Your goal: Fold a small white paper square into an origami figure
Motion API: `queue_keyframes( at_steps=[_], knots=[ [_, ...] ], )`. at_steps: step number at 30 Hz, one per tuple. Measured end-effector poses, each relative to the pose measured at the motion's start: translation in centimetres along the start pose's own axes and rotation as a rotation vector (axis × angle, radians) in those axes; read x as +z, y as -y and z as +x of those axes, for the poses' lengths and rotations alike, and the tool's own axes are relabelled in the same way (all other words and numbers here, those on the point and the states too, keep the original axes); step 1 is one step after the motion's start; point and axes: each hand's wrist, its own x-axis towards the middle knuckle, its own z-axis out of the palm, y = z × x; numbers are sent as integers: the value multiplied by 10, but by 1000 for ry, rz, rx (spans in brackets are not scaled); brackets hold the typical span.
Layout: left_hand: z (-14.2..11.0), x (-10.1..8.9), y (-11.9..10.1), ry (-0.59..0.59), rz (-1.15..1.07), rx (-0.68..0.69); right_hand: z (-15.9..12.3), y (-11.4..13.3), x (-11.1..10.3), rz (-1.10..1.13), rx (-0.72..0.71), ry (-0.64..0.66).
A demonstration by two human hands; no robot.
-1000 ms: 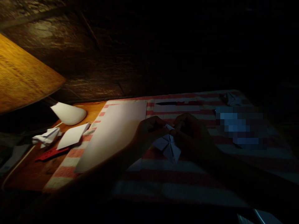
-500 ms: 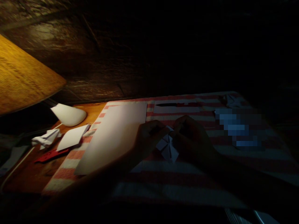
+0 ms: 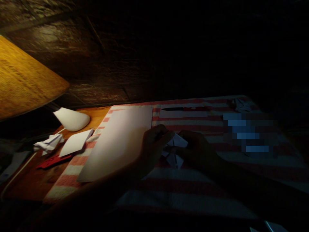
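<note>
A small piece of folded white paper (image 3: pixel 178 141) with crossing creases is held between my two hands above the striped cloth (image 3: pixel 154 193). My left hand (image 3: pixel 154 141) grips its left side, the fingers closed on the edge. My right hand (image 3: pixel 198 143) pinches it from the right, with a finger lying across the middle of the paper. Both hands are dark against the cloth, and parts of the fingers are hidden in shadow. Left of my left hand lies a large white sheet (image 3: pixel 116 138).
Beyond the hands a knife (image 3: pixel 181 109) rests on a white paper strip. On the left are a lamp (image 3: pixel 72 119), crumpled folded paper (image 3: pixel 49 143), a curled white sheet (image 3: pixel 76 141) and a red-handled object (image 3: pixel 53 161). A blurred-out bluish item (image 3: pixel 248 135) lies right.
My right hand has shifted lower, and a finger now crosses the folded paper. More of the paper's upper right flap shows. The left hand stays almost in place.
</note>
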Motion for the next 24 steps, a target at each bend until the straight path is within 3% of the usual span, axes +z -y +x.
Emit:
queue_keyframes(
  at_steps=[3, 11, 18, 20, 24],
  knots=[
    [0, 1, 2, 5, -23, -36, 0, -3, 1, 3, 40, 65],
    [8, -2, 7, 72, -24, -55, 2, 7, 0, 109, 115, 64],
    [9, -3, 7, 100, -13, 2, 1, 7, -3, 166, 119, 91],
    [10, -5, 6, 145, -19, 10, 2, 7, -4, 169, 131, 87],
    [14, -9, 6, 387, 0, -33, 2, 4, -7, 122, 96, 116]
  ],
)
